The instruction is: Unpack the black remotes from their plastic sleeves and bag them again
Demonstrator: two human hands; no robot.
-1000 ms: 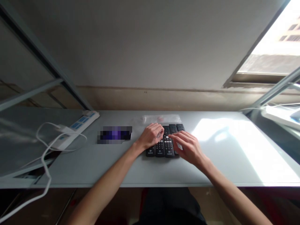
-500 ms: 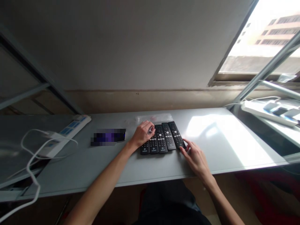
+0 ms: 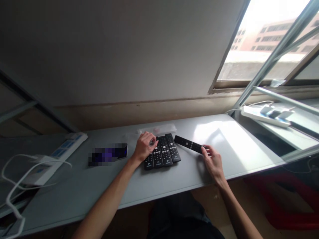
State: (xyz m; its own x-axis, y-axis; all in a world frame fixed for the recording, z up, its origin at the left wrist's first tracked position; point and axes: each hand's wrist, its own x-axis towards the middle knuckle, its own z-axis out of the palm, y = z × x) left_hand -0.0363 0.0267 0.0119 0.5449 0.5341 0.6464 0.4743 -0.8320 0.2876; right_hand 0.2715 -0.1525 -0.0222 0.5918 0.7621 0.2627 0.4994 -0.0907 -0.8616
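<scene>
Three black remote controls (image 3: 161, 152) lie side by side on the grey table (image 3: 99, 179). My left hand (image 3: 144, 146) rests with curled fingers on the top of the leftmost one. A further black remote (image 3: 188, 144) lies slantwise to the right of the row, pulled apart from it. My right hand (image 3: 212, 160) grips its near end with closed fingers.
A clear plastic bag (image 3: 157, 128) lies behind the remotes near the wall. A dark phone-like object (image 3: 107, 154) sits left of my left hand. A white power strip (image 3: 67, 141) with a white cable (image 3: 15, 179) is at far left. Another strip (image 3: 266, 114) lies at right under the window.
My right hand has taken the rightmost remote by its near end and swung it out to the right, away from the row. The left hand stays on the row. The view turned right.
</scene>
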